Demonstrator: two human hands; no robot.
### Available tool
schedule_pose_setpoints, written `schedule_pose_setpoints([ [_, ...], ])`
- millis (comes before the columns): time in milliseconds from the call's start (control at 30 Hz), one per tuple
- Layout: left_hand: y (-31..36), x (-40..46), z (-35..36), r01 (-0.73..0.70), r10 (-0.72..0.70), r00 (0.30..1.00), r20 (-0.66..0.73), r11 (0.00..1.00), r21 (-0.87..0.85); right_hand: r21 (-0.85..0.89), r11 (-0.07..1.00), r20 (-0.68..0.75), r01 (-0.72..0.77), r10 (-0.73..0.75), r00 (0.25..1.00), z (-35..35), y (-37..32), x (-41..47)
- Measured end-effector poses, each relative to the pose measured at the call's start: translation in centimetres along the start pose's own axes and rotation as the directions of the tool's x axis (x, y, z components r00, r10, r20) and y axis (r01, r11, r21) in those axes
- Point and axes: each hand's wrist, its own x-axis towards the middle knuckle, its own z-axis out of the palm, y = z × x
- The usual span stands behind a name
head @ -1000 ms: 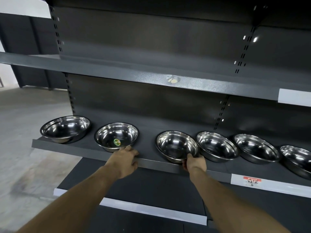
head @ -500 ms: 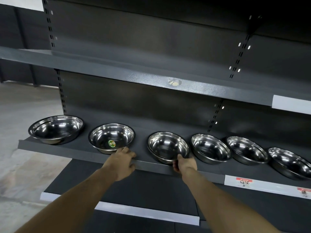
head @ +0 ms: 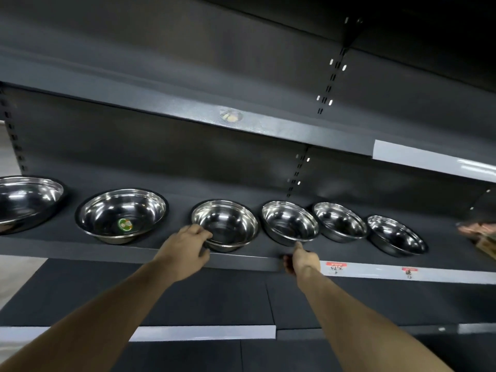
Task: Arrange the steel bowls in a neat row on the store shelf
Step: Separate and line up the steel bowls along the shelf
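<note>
Several steel bowls stand in a row on the dark shelf [head: 80,245]. From the left: a big bowl [head: 26,202], a big bowl with a green sticker [head: 122,214], then smaller bowls, the third bowl [head: 228,224], the fourth bowl [head: 290,221], a fifth [head: 339,221] and a sixth [head: 397,237]. My left hand [head: 185,245] grips the third bowl's front left rim, fingers over the edge. My right hand [head: 300,260] is at the shelf's front lip with fingers curled under. Its thumb points up and touches the fourth bowl's front side.
An upper shelf [head: 268,127] overhangs the bowls. A lower shelf [head: 188,299] juts out below my arms. Red price tags [head: 335,265] sit on the white strip at the right. Packaged goods [head: 477,232] lie at the far right, and the floor shows at the left.
My left hand left the sticker bowl and took the third bowl's rim. My right hand let go of the third bowl and shifted right to the fourth. The view swung right.
</note>
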Motion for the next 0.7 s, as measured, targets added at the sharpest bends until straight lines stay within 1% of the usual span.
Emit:
schedule_pose_setpoints([
  [100, 1.2, 0.5, 0.7, 0.01, -0.012, 0.999, 0.045, 0.999, 0.04, 0.059, 0.998, 0.016, -0.03, 0.029, 0.999, -1.6, -0.6, 1.5],
  [200, 2.0, 0.7, 1.1, 0.051, -0.055, 0.997, 0.053, 0.996, 0.069, 0.106, 0.994, 0.071, -0.035, 0.028, 0.997, -2.1, -1.3, 3.1],
  [367, 4.0, 0.9, 1.3, 0.179, -0.182, 0.983, 0.008, 0.973, 0.147, 0.124, 0.99, 0.188, -0.072, 0.048, 0.981, -2.0, -1.7, 6.0],
  [500, 7.5, 1.4, 1.5, 0.266, -0.264, 0.964, -0.037, 0.944, 0.195, 0.119, 0.992, 0.255, -0.052, 0.02, 0.967, -2.3, -1.9, 8.1],
  [600, 10.8, 1.6, 2.8, 0.283, -0.281, 0.959, -0.038, 0.941, 0.188, 0.098, 0.995, 0.248, -0.026, 0.001, 0.969, -3.8, -1.6, 9.4],
  [700, 14.1, 2.2, 4.3, 0.244, -0.246, 0.969, -0.017, 0.95, 0.194, 0.07, 0.997, 0.247, 0.015, -0.032, 0.968, -5.8, -1.3, 10.8],
])
